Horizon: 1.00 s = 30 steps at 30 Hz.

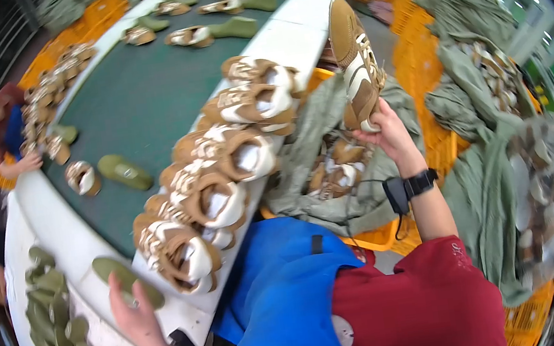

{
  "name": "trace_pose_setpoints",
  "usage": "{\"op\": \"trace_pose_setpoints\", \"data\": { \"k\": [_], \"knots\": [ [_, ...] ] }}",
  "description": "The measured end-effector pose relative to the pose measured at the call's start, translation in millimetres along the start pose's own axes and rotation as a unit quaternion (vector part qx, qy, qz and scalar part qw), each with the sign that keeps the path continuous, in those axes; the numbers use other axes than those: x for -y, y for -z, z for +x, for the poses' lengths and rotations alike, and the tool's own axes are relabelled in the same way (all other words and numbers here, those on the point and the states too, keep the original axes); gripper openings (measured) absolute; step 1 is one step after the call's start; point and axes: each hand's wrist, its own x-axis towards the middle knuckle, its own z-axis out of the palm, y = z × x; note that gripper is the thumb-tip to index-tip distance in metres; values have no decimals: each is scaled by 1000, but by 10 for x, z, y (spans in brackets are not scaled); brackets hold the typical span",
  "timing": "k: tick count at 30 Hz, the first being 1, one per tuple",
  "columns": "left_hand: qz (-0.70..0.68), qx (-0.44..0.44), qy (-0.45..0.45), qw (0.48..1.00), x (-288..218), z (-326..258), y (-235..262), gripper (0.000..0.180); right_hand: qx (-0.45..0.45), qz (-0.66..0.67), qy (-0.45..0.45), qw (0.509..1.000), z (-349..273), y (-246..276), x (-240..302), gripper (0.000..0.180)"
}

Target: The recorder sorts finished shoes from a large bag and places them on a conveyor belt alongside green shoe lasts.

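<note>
My right hand [388, 133] grips a brown and white sneaker [354, 60] by its heel end and holds it up with the toe pointing away. My left hand [136, 318] is at the near end of the table, its fingers apart over a green foot-shaped insole [110, 271]; whether they touch it is unclear. Several matching sneakers [206, 185] stand packed in a row along the table edge in front of me. A single sneaker [82, 178] and another green insole [125, 172] lie on the dark green belt [143, 99].
At the left, a pile of green insoles [53, 325] lies on a white surface. Sneakers and insoles [235, 27] sit farther along the belt. A cloth-lined crate [339, 172] and a clear bag [548, 188] at right hold sneakers. Another person [5, 130] works across the belt.
</note>
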Motion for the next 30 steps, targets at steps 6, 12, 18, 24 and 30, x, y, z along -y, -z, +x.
{"op": "trace_pose_setpoints", "data": {
  "k": [6, 12, 18, 24, 30],
  "knots": [
    [-158, -44, -232, 959, -1072, -151, 147, 88, 372, 36, -86, 923, -814, -2012, -34, 62],
    [-119, -250, -113, 954, -731, -116, 219, 73, 526, -72, 74, 844, -1362, -2793, -595, 63],
    [-132, -213, -51, 967, -554, -341, 265, 55, 371, -214, 553, 714, -1333, -3202, -422, 52],
    [-44, -215, -47, 974, -526, -307, 218, 45, 414, -158, 506, 740, -1324, -3165, -488, 39],
    [-44, -207, -56, 976, -577, -316, 231, 42, 453, -223, 552, 664, -1298, -3141, -444, 52]
  ]
}}
